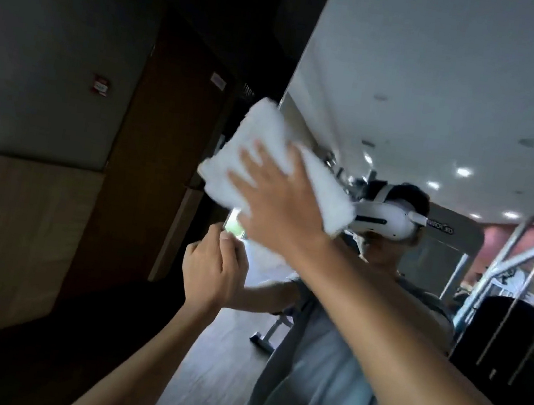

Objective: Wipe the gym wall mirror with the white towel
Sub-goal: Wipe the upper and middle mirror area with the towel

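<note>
A folded white towel (254, 138) lies flat against the gym wall mirror (448, 73), a little left of the centre of the view. The right hand (276, 200) lies on top of it, palm to the cloth, fingers (247, 158) straight, spread apart and pointing toward 10 o'clock. The hand covers the towel's middle. Cloth shows beyond the fingertips at 10 o'clock and past the heel of the hand at 4 o'clock.

The mirror's left edge (311, 37) runs as a slanted line from 12 o'clock down toward 7 o'clock. The towel's 9 o'clock end appears to overlap that edge. From the towel toward 1, 3 and 5 o'clock, the glass stretches wide and uncovered.

The right forearm reaches in from 4 o'clock, long and nearly straight. The left hand (215, 270) is just below the towel at 6 o'clock, close to the mirror edge, its fingers curled and its thumb uppermost. A small pale object (232, 221) shows just above the thumb; I cannot tell whether the hand holds it. The left forearm rises from 7 o'clock.

In the glass, the person's reflection wears a white headset (390, 218) and a grey shirt, with a metal gym machine (523, 272) at 3 o'clock. Left of the mirror, at 9 o'clock, stands a dim brown door (162, 153), with a red wall alarm (100, 85) farther left.
</note>
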{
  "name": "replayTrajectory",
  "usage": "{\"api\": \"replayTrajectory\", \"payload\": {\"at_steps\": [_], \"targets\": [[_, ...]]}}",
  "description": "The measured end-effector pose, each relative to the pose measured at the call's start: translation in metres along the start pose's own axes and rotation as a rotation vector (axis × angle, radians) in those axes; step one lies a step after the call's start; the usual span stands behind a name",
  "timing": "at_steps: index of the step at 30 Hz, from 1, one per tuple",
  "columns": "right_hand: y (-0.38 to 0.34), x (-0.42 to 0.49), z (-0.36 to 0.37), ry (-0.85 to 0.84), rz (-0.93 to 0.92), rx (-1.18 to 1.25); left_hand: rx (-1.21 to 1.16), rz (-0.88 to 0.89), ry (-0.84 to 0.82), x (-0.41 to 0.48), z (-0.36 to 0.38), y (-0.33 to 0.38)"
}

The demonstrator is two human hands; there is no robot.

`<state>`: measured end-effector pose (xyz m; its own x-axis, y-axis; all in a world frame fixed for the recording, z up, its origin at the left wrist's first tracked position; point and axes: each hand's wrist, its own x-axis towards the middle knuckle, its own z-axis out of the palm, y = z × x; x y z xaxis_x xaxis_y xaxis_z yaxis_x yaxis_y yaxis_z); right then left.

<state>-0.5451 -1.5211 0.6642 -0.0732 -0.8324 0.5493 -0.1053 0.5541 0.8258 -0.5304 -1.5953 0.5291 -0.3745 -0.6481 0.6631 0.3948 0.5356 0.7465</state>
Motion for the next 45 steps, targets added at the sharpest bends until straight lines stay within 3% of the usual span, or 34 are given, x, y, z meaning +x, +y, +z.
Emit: {"api": "replayTrajectory", "payload": {"at_steps": [3, 7, 9, 11, 13, 14, 15, 18, 20, 22, 27, 30, 32, 36, 39, 41, 45], "targets": [[-0.021, -0.051, -0.002, -0.1, -0.174, 0.023, 0.021, 0.024, -0.035, -0.004, 0.0, -0.009], [0.045, -0.092, -0.014, -0.041, -0.298, 0.097, -0.002, -0.049, -0.047, -0.015, 0.006, -0.013], [0.091, -0.092, -0.022, -0.033, -0.12, 0.09, 0.057, -0.052, 0.051, -0.018, 0.011, -0.012], [0.107, -0.088, -0.029, -0.022, 0.23, 0.08, 0.1, -0.007, 0.097, -0.021, 0.015, -0.007], [0.082, -0.083, -0.03, 0.02, 0.502, 0.055, 0.145, 0.034, 0.046, -0.029, 0.02, -0.005], [0.059, -0.083, -0.027, 0.016, 0.553, 0.053, 0.163, 0.065, 0.017, -0.037, 0.022, -0.005], [0.035, -0.085, -0.024, 0.003, 0.525, 0.062, 0.173, 0.096, -0.002, -0.044, 0.023, -0.008], [-0.016, -0.111, -0.017, -0.068, 0.172, 0.078, 0.191, 0.105, -0.02, -0.061, 0.026, -0.017], [-0.006, -0.138, -0.019, -0.099, -0.004, 0.089, 0.219, 0.099, -0.036, -0.066, 0.027, -0.019], [0.03, -0.158, -0.023, -0.081, -0.025, 0.085, 0.217, 0.124, -0.056, -0.067, 0.027, -0.014], [0.148, -0.182, -0.05, -0.039, 0.578, 0.016, 0.251, 0.309, -0.142, -0.072, 0.032, 0.004], [0.133, -0.178, -0.052, -0.011, 0.746, -0.02, 0.198, 0.264, -0.151, -0.083, 0.043, 0.026], [0.1, -0.188, -0.045, -0.022, 0.613, -0.033, 0.158, 0.219, -0.154, -0.101, 0.052, 0.044], [0.087, -0.248, -0.044, -0.121, 0.068, -0.018, 0.121, 0.242, -0.176, -0.126, 0.069, 0.067], [0.137, -0.275, -0.057, -0.125, -0.003, 0.009, 0.108, 0.214, -0.154, -0.137, 0.08, 0.084], [0.182, -0.283, -0.067, -0.115, 0.166, -0.009, 0.032, 0.176, -0.139, -0.153, 0.088, 0.102], [0.22, -0.275, -0.079, -0.055, 0.692, -0.065, -0.133, 0.002, -0.093, -0.19, 0.103, 0.144]]}}
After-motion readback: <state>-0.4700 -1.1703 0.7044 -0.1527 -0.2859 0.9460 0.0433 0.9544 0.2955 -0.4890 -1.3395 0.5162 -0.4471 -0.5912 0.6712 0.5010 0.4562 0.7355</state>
